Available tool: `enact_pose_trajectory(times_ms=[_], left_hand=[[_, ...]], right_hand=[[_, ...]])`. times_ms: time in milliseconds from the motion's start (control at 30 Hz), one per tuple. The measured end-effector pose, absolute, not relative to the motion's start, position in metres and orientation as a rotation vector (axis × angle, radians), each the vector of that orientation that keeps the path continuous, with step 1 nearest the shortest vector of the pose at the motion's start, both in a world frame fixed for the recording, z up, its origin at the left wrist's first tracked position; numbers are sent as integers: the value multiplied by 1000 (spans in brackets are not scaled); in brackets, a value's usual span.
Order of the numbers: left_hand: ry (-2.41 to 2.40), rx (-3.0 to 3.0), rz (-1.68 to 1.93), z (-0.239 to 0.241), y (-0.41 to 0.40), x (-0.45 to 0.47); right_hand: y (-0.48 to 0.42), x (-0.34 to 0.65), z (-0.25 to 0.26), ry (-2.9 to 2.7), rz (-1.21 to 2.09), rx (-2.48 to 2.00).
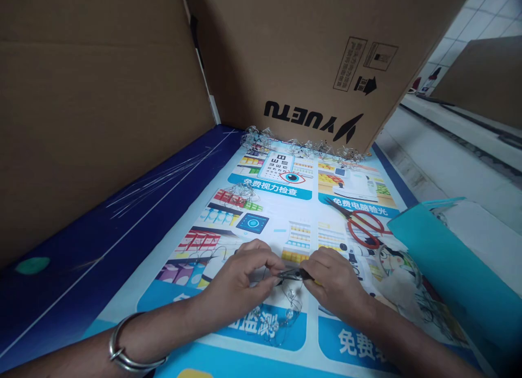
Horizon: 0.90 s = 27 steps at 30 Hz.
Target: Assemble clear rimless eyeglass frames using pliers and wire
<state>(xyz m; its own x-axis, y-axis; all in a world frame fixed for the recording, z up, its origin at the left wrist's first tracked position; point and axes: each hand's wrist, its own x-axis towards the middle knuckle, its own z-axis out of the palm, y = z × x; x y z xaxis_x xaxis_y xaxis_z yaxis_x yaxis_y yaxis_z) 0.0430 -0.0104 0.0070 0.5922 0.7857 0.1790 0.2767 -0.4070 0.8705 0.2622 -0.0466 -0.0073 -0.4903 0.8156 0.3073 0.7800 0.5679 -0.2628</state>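
Note:
In the head view my right hand (336, 277) is closed around a small pair of pliers (291, 274), its metal jaws pointing left. My left hand (256, 269) pinches at the jaw tips, with thin wire between thumb and forefinger. Below the pliers hangs a loop of thin wire with clear beads (290, 314), over the printed sheet (281, 234). The exact spot where the jaws meet the wire is too small to make out. A silver bangle (116, 348) circles my left wrist.
Red-handled scissors (367, 231) lie beyond my right hand. A turquoise box (452, 280) stands at the right, beside a clear bag (402, 291) and dark wire. Beaded wire pieces (302, 148) line the foot of the cardboard wall (302, 57). Thin strands (163, 177) lie left.

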Motion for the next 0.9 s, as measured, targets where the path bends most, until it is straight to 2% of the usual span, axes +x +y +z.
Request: enact_pose_trajectory(times_ms=[900], left_hand=[[824,1877,772,8,-11,41]], right_hand=[[-47,263,-7,-2374,97,-1292]])
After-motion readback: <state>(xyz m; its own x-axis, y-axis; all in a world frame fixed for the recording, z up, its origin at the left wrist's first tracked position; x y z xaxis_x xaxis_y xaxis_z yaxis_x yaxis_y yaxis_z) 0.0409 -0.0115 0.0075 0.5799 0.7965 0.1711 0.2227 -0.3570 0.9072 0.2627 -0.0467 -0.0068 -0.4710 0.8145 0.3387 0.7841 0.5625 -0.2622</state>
